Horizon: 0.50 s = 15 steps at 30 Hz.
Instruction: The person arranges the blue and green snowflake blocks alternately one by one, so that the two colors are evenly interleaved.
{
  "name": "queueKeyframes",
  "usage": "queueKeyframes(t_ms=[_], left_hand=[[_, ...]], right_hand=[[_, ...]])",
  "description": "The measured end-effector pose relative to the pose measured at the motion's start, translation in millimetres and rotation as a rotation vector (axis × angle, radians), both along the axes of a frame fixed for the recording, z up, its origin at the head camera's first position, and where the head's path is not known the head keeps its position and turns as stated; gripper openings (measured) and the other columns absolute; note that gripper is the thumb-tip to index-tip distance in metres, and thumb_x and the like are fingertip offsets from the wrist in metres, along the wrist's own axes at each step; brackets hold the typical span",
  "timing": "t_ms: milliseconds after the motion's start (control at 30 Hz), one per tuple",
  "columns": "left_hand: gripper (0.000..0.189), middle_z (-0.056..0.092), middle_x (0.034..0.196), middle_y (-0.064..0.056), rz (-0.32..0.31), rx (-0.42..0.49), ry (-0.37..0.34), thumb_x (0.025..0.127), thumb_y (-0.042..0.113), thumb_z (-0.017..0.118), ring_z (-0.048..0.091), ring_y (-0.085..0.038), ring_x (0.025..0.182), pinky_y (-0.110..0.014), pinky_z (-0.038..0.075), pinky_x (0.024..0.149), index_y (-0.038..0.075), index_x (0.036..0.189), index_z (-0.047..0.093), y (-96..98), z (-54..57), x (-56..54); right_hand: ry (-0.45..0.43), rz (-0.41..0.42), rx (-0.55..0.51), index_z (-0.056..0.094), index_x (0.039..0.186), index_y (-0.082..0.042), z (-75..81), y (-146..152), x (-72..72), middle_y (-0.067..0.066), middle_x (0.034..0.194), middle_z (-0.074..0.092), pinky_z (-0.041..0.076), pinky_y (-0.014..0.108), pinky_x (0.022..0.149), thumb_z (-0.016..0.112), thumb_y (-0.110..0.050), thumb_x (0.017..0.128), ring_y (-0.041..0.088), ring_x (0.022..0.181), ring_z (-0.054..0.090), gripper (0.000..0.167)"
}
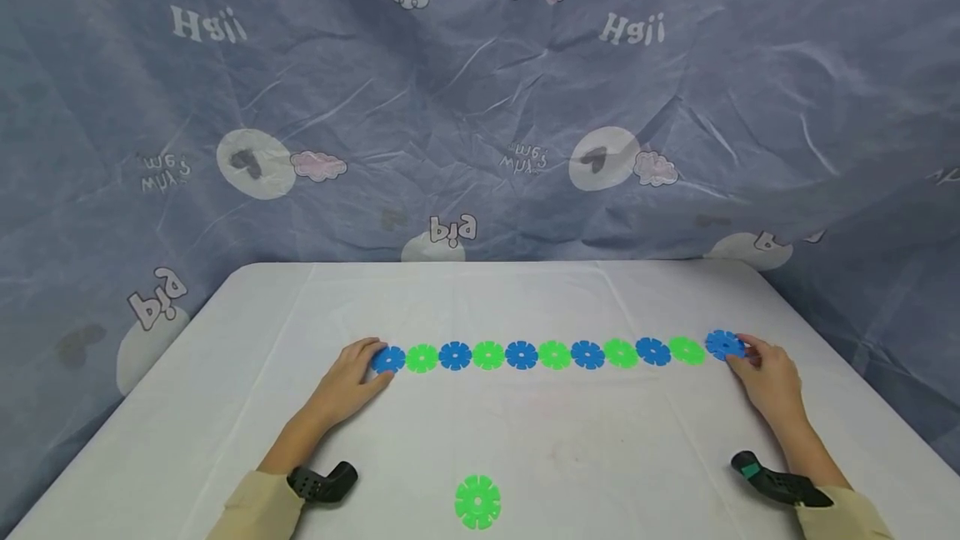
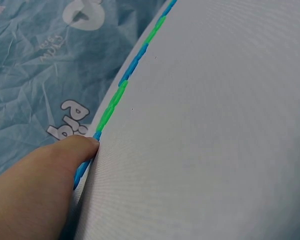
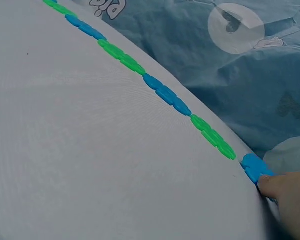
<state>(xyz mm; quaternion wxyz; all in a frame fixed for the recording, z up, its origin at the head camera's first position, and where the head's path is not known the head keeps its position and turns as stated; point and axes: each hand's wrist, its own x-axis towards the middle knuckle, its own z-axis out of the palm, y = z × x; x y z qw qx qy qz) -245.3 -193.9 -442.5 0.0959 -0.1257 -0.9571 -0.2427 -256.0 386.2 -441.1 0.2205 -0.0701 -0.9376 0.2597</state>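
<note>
A row of notched plastic snowflake discs, blue and green by turns, runs across the white table in the head view. At its left end my left hand (image 1: 350, 382) holds a blue snowflake disc (image 1: 388, 359), thumb and fingers at its edges. My right hand (image 1: 772, 380) pinches another blue snowflake disc (image 1: 723, 344) at the right end, fingers at its right side. This disc sits slightly tilted, a small gap from the green snowflake disc (image 1: 687, 350) beside it. In the right wrist view the same gap shows between the green disc (image 3: 213, 137) and the pinched blue one (image 3: 254, 167).
One loose green snowflake disc (image 1: 477, 502) lies near the front of the white table (image 1: 585, 440), below the row. A blue-grey printed cloth (image 1: 450, 107) hangs behind the table and down its sides. Each wrist wears a black camera band (image 1: 322, 483).
</note>
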Motion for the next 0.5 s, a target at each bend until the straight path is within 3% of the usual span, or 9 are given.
queueKeyframes(t_ms=[67, 133, 500], left_hand=[[0.058, 0.040, 0.137, -0.018, 0.003, 0.000, -0.003, 0.086, 0.038, 0.055, 0.035, -0.037, 0.129, -0.055, 0.032, 0.102, 0.004, 0.131, 0.044, 0.1, -0.7, 0.2], [0.058, 0.040, 0.137, -0.018, 0.007, 0.001, -0.007, 0.086, 0.038, 0.055, 0.034, -0.037, 0.129, -0.055, 0.032, 0.102, 0.004, 0.132, 0.044, 0.5, -0.6, 0.6], [0.058, 0.040, 0.138, -0.018, 0.015, -0.002, -0.010, 0.086, 0.038, 0.055, 0.034, -0.036, 0.129, -0.055, 0.032, 0.103, 0.004, 0.132, 0.044, 2.1, 0.7, 1.3]], right_hand=[[-0.021, 0.002, 0.024, 0.049, 0.120, 0.010, -1.9, 0.5, 0.2, 0.035, 0.109, 0.043, 0.032, 0.056, 0.077, 0.050, -0.018, 0.092, 0.049, 0.098, 0.040, 0.040], [-0.042, -0.001, 0.027, 0.049, 0.121, 0.009, -2.0, -0.1, 0.9, 0.038, 0.114, 0.038, 0.026, 0.062, 0.082, 0.048, -0.021, 0.093, 0.054, 0.104, 0.034, 0.041], [-0.085, 0.048, 0.069, 0.051, 0.123, 0.002, 3.7, -4.2, 4.0, 0.033, 0.124, 0.036, 0.023, 0.063, 0.080, 0.042, -0.023, 0.094, 0.055, 0.108, 0.032, 0.040]])
